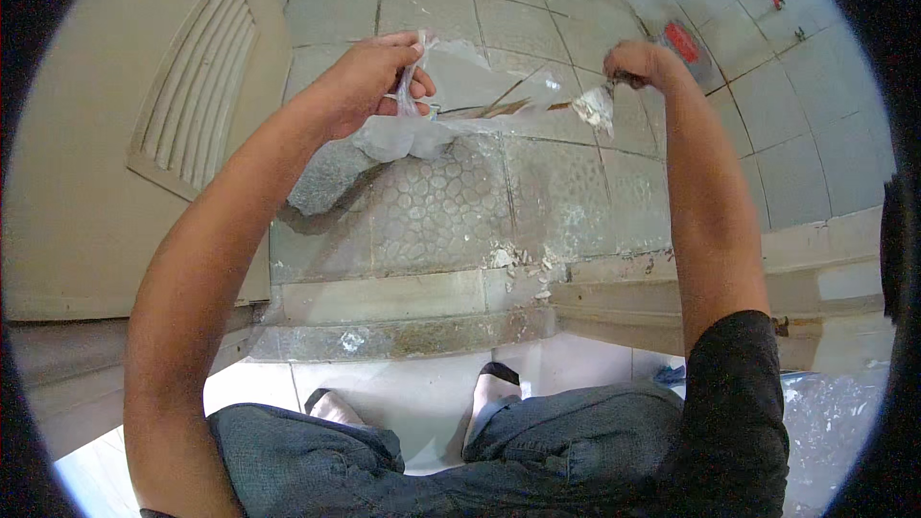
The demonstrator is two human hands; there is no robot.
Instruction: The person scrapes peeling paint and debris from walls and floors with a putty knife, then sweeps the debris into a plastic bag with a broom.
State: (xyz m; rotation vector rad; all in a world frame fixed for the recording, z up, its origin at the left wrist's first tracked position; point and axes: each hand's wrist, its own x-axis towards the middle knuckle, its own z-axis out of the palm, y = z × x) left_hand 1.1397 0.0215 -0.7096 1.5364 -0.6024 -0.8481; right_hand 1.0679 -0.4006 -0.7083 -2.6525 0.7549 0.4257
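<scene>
My left hand (369, 82), upper left of centre, pinches the gathered edge of a clear plastic bag (393, 139). The bag spreads limply over the tiles, with thin brown strips (499, 107) lying in or on it; which, I cannot tell. To the right, my right hand (645, 65) is closed around the dark handle of what looks like a putty knife (597, 111). Its blade is caked with white material and points down beside the bag's right end. Below my left hand, a grey, rough-looking piece (329, 176) rests on the floor, partly covered by the bag.
White crumbs (518, 259) are scattered by the raised sill (384, 299) in front of my feet. A louvred door (86, 134) stands at left, a tiled wall (787, 134) at right. Near the wall sits a red object (681, 41). Crumpled clear plastic (835, 432) lies lower right.
</scene>
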